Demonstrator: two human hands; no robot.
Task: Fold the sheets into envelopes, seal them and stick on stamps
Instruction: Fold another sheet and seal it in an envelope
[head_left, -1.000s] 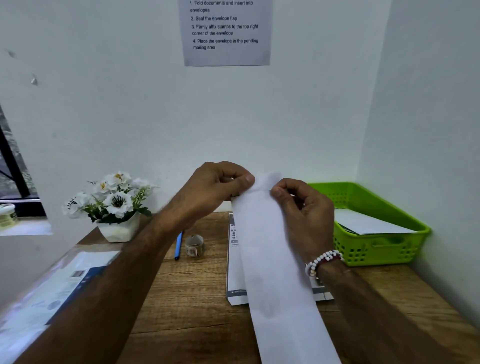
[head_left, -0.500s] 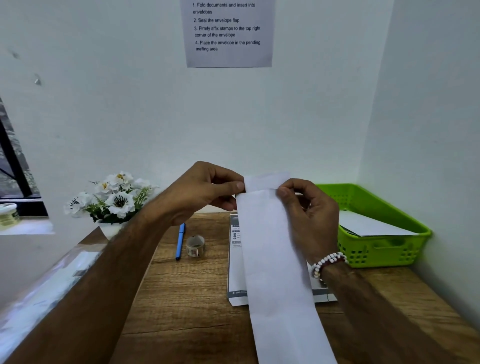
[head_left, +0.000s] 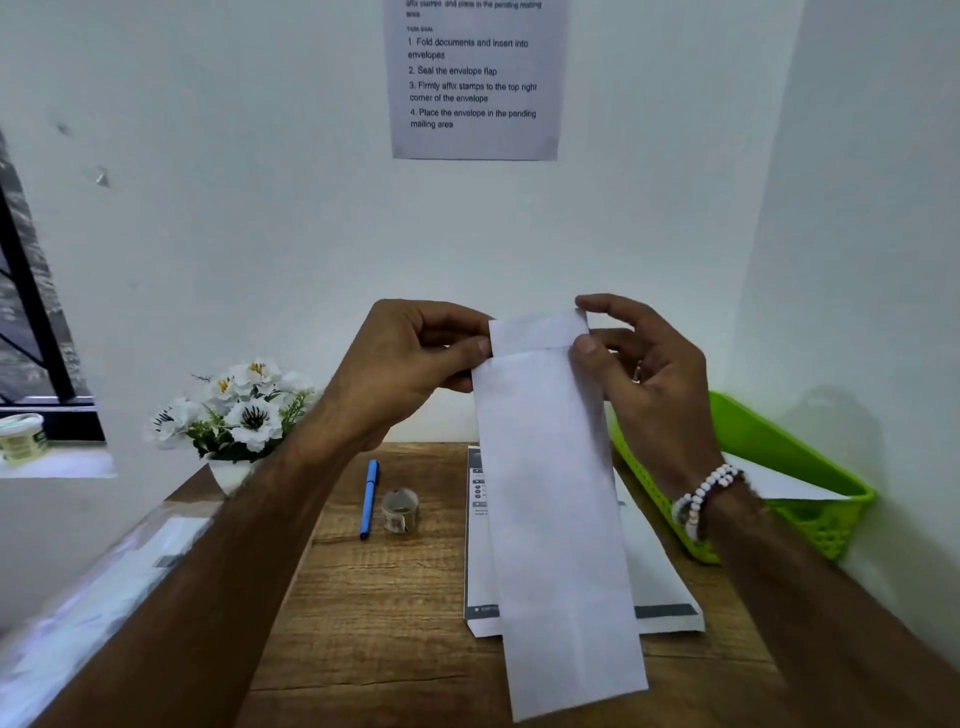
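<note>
You hold the long white envelope (head_left: 556, 509) upright over the desk (head_left: 374, 613), left hand (head_left: 410, 358) and right hand (head_left: 644, 374) each pinching its top (flap standing open).

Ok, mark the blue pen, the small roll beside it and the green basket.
blue pen (head_left: 370, 499): head view, middle of its barrel.
small roll (head_left: 400, 512): head view, its outer side wall.
green basket (head_left: 826, 527): head view, its perforated near wall.

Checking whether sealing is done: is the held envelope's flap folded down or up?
Up, unsealed: the flap stands above the crease of the envelope, pinched between left hand and right hand.
</note>
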